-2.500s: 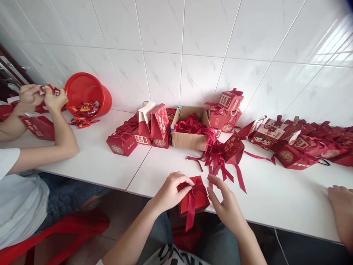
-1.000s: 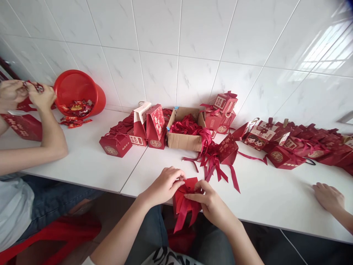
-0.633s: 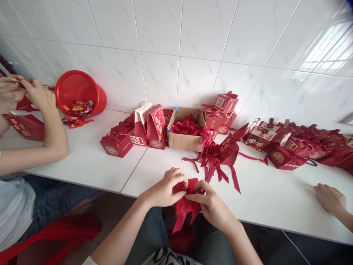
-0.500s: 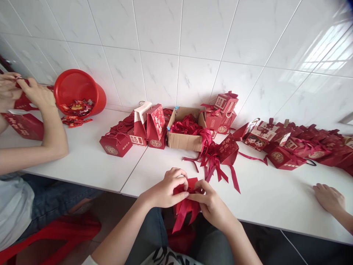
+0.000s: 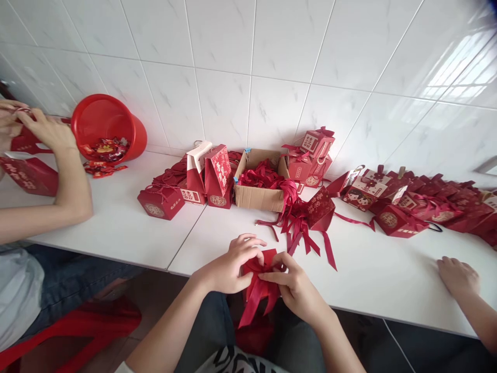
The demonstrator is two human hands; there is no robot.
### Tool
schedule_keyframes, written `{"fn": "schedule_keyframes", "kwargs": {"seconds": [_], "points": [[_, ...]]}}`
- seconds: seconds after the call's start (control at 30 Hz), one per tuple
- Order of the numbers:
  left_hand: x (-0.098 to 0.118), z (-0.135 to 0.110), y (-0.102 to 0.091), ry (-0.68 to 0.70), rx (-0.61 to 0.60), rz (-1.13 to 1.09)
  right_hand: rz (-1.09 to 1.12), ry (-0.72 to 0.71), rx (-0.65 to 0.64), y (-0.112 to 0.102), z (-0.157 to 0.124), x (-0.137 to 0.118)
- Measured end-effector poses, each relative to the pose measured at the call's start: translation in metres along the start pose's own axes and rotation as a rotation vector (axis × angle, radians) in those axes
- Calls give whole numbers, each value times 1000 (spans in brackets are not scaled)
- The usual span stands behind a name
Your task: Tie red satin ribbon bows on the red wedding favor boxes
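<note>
A small red gift box [image 5: 268,255] rests at the near edge of the white table [image 5: 373,280], wrapped with a red ribbon [image 5: 256,298] whose tails hang down over the edge. My left hand [image 5: 229,264] is closed on the ribbon's knot at the box's left side. My right hand [image 5: 297,285] pinches the ribbon from the right, fingertips meeting the left hand's over the box top. Most of the box is hidden by both hands.
A cardboard box of red ribbons [image 5: 261,189] sits mid-table, loose ribbons [image 5: 306,233] spilling out. Red gift boxes stand left [image 5: 161,201] and right [image 5: 396,221]. A tipped red bucket of candies [image 5: 104,129] lies far left by another person's hands [image 5: 42,129]. Another hand [image 5: 458,277] rests at right.
My right hand has come onto the box and both hands have closed on the ribbon knot. The view has shifted slightly; the person at left keeps handling a small red item.
</note>
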State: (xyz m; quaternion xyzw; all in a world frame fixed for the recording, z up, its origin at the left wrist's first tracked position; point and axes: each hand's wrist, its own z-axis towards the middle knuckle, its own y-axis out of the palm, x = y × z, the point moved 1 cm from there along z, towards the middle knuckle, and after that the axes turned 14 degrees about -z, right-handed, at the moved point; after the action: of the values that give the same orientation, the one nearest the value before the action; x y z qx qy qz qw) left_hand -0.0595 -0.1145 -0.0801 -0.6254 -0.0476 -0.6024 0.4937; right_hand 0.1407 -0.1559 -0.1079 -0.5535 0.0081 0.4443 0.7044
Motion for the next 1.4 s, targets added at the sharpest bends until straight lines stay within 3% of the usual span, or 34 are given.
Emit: {"fn": "schedule_keyframes", "kwargs": {"seconds": [0.17, 0.43, 0.6, 0.83, 1.03, 1.2, 1.4], "points": [[-6, -3, 1, -6, 171, -21, 7, 18, 13, 2, -1, 1], [-3, -2, 12, -37, 265, -59, 31, 34, 7, 2, -1, -2], [-3, 2, 23, 36, 328, 57, 54, 42, 9, 3, -2, -3], [-7, 3, 30, 199, 515, 377, 46, 39, 18, 5, -3, -1], [-7, 3, 28, 220, 518, 428, 57, 29, 30, 5, -3, -1], [-8, 2, 23, 177, 443, 452, 87, 24, 69, 6, -2, -2], [-6, 2, 22, 24, 286, 161, 89, 25, 64, 7, -3, -1]]}}
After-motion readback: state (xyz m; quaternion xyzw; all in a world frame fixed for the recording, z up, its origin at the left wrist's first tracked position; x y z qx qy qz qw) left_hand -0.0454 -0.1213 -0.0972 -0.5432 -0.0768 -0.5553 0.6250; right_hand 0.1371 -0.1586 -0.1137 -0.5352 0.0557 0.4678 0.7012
